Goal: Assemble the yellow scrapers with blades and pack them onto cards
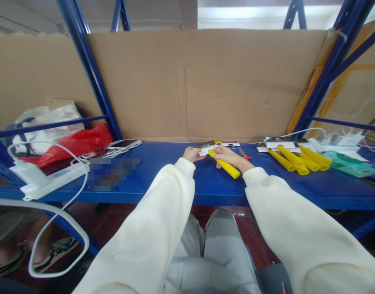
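Observation:
My left hand [191, 154] is closed on the edge of a small black-and-white card [207, 148]. From the card a yellow tapered tube [226, 165] slants down toward me, its wide end nearest the shelf's front edge. My right hand [229, 155] is closed around the narrow end of that tube, where it meets the card. Just beyond my right hand lies a red-handled tool [246, 156], partly hidden, perhaps scissors. Another bit of yellow and a black-and-white card [230, 144] show behind my hands.
Several yellow tubes with cards [293, 159] lie to the right, beside a green plastic packet [348, 163] and white cables. On the left are a phone [125, 144], a white power strip [60, 179] and a red bag [75, 143]. Cardboard [236, 85] walls the back of the blue shelf [163, 151].

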Demonstrator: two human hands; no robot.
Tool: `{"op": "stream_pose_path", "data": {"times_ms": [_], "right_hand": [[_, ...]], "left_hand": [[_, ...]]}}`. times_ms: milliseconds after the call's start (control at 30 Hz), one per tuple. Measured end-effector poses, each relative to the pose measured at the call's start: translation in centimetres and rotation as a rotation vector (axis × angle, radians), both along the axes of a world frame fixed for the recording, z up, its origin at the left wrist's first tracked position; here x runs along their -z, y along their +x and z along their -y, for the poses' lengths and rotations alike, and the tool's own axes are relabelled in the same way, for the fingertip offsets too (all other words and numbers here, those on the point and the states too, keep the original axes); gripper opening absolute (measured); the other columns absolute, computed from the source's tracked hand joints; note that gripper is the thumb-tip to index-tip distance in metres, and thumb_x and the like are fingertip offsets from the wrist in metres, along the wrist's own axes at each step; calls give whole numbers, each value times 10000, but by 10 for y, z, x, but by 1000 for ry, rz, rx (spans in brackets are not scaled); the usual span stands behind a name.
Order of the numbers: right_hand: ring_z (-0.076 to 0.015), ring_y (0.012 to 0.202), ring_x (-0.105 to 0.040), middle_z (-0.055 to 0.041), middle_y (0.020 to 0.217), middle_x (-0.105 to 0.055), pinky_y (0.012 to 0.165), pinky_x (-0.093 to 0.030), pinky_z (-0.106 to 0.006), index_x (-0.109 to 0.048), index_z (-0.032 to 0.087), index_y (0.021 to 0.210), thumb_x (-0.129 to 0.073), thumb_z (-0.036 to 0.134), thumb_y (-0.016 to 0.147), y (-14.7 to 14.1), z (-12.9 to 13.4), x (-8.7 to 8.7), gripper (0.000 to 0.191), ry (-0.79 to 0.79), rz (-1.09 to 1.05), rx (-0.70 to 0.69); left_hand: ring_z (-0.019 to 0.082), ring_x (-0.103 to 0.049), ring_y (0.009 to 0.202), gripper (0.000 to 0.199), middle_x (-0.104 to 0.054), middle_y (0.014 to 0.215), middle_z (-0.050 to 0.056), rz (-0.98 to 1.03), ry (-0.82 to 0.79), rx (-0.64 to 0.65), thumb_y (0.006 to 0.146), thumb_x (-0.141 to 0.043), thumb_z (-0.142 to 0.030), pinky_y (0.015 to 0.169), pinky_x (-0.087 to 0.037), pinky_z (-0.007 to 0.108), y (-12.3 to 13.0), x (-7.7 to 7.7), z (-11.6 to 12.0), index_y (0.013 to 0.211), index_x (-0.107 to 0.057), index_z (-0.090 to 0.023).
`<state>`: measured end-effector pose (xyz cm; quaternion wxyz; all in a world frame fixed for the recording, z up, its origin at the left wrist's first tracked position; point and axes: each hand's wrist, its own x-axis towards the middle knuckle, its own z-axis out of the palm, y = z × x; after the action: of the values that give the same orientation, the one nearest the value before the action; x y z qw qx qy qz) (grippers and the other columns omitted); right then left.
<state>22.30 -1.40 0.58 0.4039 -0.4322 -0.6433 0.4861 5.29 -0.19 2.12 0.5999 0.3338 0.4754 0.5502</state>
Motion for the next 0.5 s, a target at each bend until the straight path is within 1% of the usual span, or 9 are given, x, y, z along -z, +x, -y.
{"op": "stream_pose_path", "data": {"times_ms": [100,300,433,500], "right_hand": [[-133,387,-597,84,624,-618,386,-513,-241,-448,250,968,-783,219,746,0,2,-1,403,-5,12,-6],[-143,394,-602,77,592,-615,389,-514,-242,-453,244,981,-763,208,756,-2,5,-3,385,-17,23,-8],[-140,406,-607,81,622,-620,398,-523,-245,-453,247,1040,-729,172,756,-1,3,-1,403,-15,9,-24],[-134,410,-603,82,645,-618,390,-518,-241,-453,248,1051,-724,152,743,-2,2,1,422,-5,15,-31]], "left_hand": [[281,-756,838,276,-740,771,162,-36,11,3,721,-624,82,755,-627,351,0,0,0,958,-691,-40],[240,-749,764,234,-721,713,113,-54,16,22,757,-637,39,696,-621,311,0,1,-2,959,-685,-68],[262,-752,763,254,-727,728,130,-31,13,-37,716,-695,41,721,-622,355,0,3,-5,945,-681,-67],[265,-753,744,266,-731,723,133,-51,27,-60,694,-702,48,714,-622,361,-1,3,-5,935,-686,-64]]}}
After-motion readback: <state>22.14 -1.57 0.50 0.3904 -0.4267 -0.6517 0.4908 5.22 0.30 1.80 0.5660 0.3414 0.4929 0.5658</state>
